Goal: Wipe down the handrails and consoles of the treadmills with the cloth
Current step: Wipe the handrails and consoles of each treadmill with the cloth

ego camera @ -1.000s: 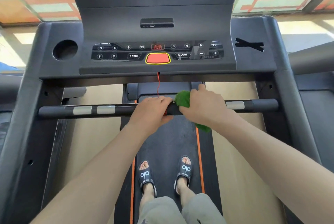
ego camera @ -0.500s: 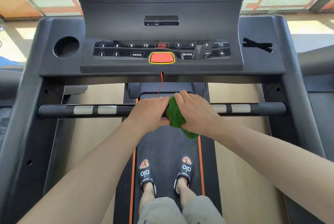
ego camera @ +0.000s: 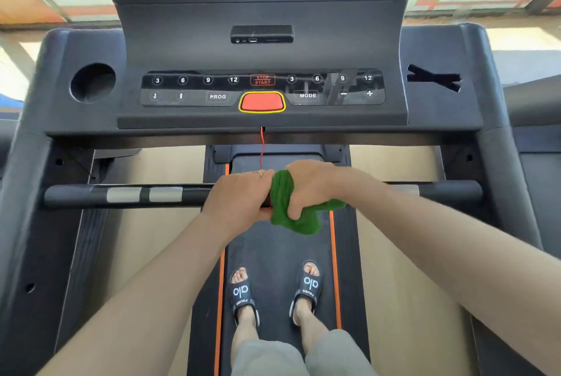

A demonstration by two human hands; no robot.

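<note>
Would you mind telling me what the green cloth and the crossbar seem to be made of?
Cloth: looks like soft terry or microfibre, with a fuzzy, bunched surface. Crossbar: apparently a black tube, glossy in the middle with matte ends, possibly foam; its silver patches look like brushed metal.

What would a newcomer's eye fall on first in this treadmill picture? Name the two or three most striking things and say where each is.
The green cloth stands out first, bunched around the middle of the handrail, gripped by the right hand, with the left hand holding the rail beside it. Next comes the red button, ringed in yellow, at the centre of the console above.
</note>
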